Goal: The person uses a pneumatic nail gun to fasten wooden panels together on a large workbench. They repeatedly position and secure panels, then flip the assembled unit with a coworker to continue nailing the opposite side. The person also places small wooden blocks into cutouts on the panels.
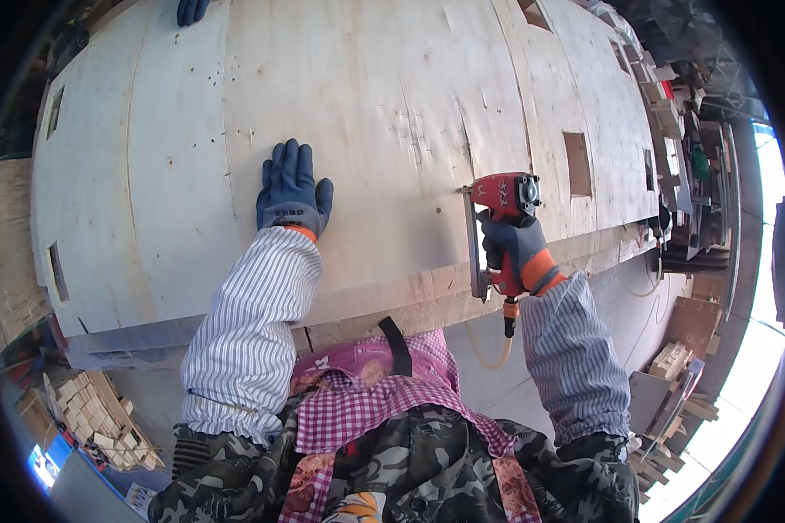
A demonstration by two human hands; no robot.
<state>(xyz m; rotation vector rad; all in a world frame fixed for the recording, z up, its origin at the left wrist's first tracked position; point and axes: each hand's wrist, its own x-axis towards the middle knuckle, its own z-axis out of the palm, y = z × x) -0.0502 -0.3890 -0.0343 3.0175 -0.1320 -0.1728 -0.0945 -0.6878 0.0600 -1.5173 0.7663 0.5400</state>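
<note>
My left hand (292,187), in a dark blue work glove, lies flat on a wide plywood panel (323,96) with its fingers stretched out and holds nothing. My right hand (519,248), in a like glove with an orange cuff, is wrapped round the grip of a red pneumatic nail gun (501,193). The gun's nose sits over the panel, near a seam; whether it touches the wood I cannot tell. A yellow air hose (495,359) runs down from the gun's handle.
Rectangular cutouts, one of them a brown opening (576,164), pierce the panel. At the far left edge is another person's gloved hand (192,10). Small wood blocks (96,417) are heaped at lower left. Stacked boards (711,196) stand on the right.
</note>
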